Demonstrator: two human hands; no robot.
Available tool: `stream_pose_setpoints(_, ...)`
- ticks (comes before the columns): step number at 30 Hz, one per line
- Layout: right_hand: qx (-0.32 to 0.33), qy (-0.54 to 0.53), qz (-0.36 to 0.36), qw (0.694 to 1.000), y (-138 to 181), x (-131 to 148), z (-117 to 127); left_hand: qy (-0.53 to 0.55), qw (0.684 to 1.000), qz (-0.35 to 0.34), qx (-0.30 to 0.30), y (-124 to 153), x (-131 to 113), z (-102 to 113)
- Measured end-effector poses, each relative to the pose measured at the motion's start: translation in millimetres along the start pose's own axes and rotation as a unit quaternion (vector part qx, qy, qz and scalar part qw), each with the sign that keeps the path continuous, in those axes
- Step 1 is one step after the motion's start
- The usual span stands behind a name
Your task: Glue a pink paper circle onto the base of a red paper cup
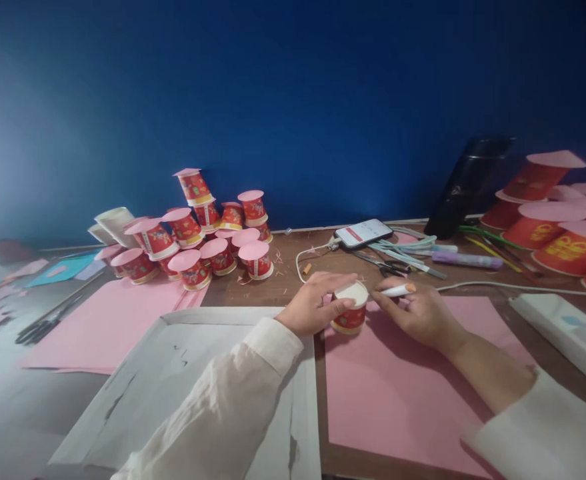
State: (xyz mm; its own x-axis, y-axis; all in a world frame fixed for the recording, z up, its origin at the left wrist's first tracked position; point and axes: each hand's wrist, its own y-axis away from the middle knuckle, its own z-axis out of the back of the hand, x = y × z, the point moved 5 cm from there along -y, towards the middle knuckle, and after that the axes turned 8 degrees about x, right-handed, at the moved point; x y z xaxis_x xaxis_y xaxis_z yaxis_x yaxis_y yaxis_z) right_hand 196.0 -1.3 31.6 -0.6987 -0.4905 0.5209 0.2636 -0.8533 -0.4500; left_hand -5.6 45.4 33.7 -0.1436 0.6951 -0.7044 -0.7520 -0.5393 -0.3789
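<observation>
My left hand point(315, 305) is wrapped round a small red paper cup point(350, 319) with a white top face and a yellow band low on its side. The cup stands on the upper left corner of a pink paper sheet point(413, 393). In my right hand point(423, 313), just right of the cup, is a white pen-like stick point(395, 291) with an orange end. Its other end points toward the cup, close to the rim; whether it touches cannot be told.
Red cups topped with pink paper point(255, 259) are stacked at left, larger red cups point(543, 223) at right. Behind my hands lie a phone point(363, 233), scissors point(387, 267), cables and a purple marker point(467, 260). A white board point(193, 393) and pink sheets point(107, 320) lie left.
</observation>
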Motion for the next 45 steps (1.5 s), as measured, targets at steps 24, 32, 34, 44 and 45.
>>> stream_pose_setpoints(24,-0.003,0.012,0.015,1.000,0.2,-4.2,-2.4,-0.023,1.000,0.018,0.011,1.9,2.1,-1.1)
stream_pose_setpoints(32,0.025,-0.019,-0.019,0.999,0.4,-4.9,-3.1,-0.023,0.999,0.022,0.013,1.2,1.2,-0.9)
stream_pose_setpoints(34,0.028,-0.019,-0.017,0.999,1.7,-4.5,-2.6,-0.019,1.000,0.011,0.013,0.5,-1.1,-0.7)
stream_pose_setpoints(44,0.092,0.037,0.007,0.995,10.0,0.5,-0.8,-0.013,1.000,0.016,0.006,1.1,2.6,-1.6)
stream_pose_setpoints(45,0.101,0.040,0.007,0.994,11.0,2.9,-0.2,-0.013,1.000,0.016,0.006,1.0,3.3,-1.9)
